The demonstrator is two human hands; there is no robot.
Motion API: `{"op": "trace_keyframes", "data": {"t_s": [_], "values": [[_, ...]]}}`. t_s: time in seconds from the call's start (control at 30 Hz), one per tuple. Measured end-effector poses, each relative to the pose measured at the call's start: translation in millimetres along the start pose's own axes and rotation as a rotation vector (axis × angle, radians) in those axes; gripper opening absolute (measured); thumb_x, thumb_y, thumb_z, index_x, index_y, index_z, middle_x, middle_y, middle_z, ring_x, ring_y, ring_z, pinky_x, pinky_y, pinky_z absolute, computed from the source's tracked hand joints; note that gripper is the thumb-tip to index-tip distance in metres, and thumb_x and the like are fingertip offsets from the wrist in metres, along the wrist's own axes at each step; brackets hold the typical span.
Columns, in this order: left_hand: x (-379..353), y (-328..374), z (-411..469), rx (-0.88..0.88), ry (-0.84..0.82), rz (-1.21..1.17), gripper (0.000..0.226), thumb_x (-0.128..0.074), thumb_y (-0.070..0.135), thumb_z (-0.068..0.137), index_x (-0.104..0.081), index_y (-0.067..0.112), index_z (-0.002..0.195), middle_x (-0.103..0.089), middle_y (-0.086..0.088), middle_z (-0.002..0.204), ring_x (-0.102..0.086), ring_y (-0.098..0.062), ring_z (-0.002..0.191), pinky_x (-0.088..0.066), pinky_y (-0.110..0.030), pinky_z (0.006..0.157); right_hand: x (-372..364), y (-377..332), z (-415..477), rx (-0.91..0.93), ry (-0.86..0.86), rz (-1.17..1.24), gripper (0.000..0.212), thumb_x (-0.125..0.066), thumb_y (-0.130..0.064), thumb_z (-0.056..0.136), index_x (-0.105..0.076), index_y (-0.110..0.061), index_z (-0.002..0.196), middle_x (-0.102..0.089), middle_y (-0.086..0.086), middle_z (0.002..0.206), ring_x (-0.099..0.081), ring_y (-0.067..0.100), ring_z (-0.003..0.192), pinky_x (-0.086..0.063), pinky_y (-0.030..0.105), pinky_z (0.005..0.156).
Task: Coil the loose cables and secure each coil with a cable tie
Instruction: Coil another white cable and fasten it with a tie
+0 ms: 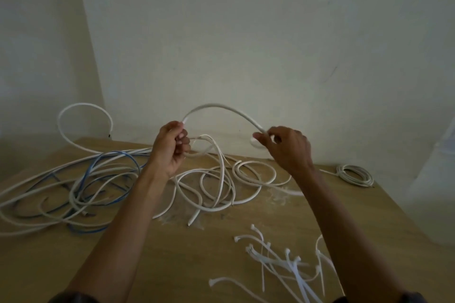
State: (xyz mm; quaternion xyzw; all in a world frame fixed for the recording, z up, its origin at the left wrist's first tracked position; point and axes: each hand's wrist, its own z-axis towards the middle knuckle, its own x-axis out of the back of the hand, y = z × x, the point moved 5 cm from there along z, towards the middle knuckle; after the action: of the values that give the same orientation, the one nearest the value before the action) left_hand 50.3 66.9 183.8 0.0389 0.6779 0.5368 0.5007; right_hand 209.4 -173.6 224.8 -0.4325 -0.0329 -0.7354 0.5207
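Observation:
A thick white cable point(222, 107) arcs in the air between my hands above the wooden table point(172, 253). My left hand point(171, 146) grips one part of it with curled fingers, along with a loop below. My right hand point(286, 149) pinches the cable's other side between thumb and fingers. The rest of this cable point(221, 187) lies in loose loops on the table under my hands. Several white cable ties point(283, 261) lie scattered at the front right.
A tangle of white and blue cables point(81, 187) sprawls over the table's left side, with one white loop point(85, 125) standing up against the wall. A small coiled grey-white cable point(354, 174) lies at the far right. The wall stands close behind the table.

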Motion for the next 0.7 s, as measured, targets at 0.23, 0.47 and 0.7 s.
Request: {"op": "trace_keyframes", "data": {"t_s": [0.23,0.47,0.7], "values": [[-13,-9,-21,-0.107,-0.318,0.713,0.021,-0.050,-0.004,0.100,-0.066,0.009,0.098,-0.061,0.010,0.074,-0.048,-0.003,0.054,-0.036,-0.014,0.047,7,67,1,-0.250,0.211,0.311,0.048,-0.057,-0.052,0.097,-0.053,-0.008,0.077,-0.056,0.000,0.062,-0.055,0.027,0.062,-0.040,0.036,0.056],[-6,-31,-20,-0.670,-0.502,1.666,0.018,-0.080,0.019,0.085,-0.064,0.015,0.092,-0.060,-0.002,0.100,-0.049,0.003,0.077,-0.051,-0.040,0.077,14,78,21,-0.330,0.131,0.569,0.021,-0.071,-0.034,0.093,-0.060,-0.018,0.085,-0.058,-0.006,0.067,-0.047,0.001,0.049,-0.037,0.022,0.049],[-37,-59,-84,-0.379,-0.831,2.186,0.102,-0.072,0.089,0.046,-0.051,0.019,0.117,-0.019,0.001,0.140,-0.027,-0.016,0.129,-0.042,-0.035,0.104,1,115,29,-0.726,0.239,0.725,0.017,-0.082,-0.021,0.084,-0.066,-0.016,0.087,-0.050,0.000,0.061,-0.037,0.012,0.047,-0.030,0.022,0.041]]}}
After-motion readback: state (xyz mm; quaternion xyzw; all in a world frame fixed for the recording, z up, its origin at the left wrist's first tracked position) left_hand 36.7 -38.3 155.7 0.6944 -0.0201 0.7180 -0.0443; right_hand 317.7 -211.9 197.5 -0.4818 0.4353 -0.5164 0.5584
